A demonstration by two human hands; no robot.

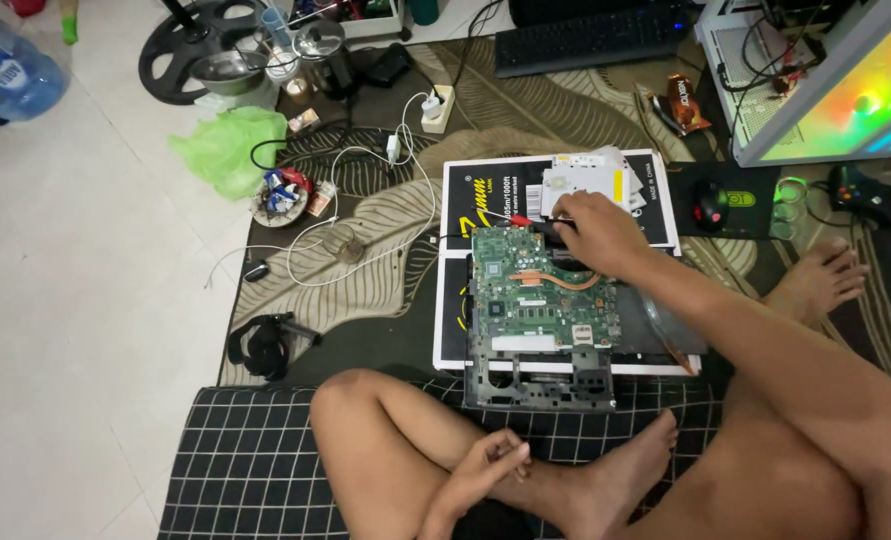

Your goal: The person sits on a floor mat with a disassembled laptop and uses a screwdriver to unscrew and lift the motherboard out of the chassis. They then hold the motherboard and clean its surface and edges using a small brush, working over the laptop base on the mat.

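Motherboard (pixel 537 292), green and bare, lies at frame centre on a black-and-white box (pixel 452 345). Right hand (pixel 593 232) fingers pinch a red-tipped probe (pixel 525 221) at its upper edge; left hand (pixel 485 470), loosely curled and empty, rests lower centre. It looks stiff, light and fragile, best held by its edges.
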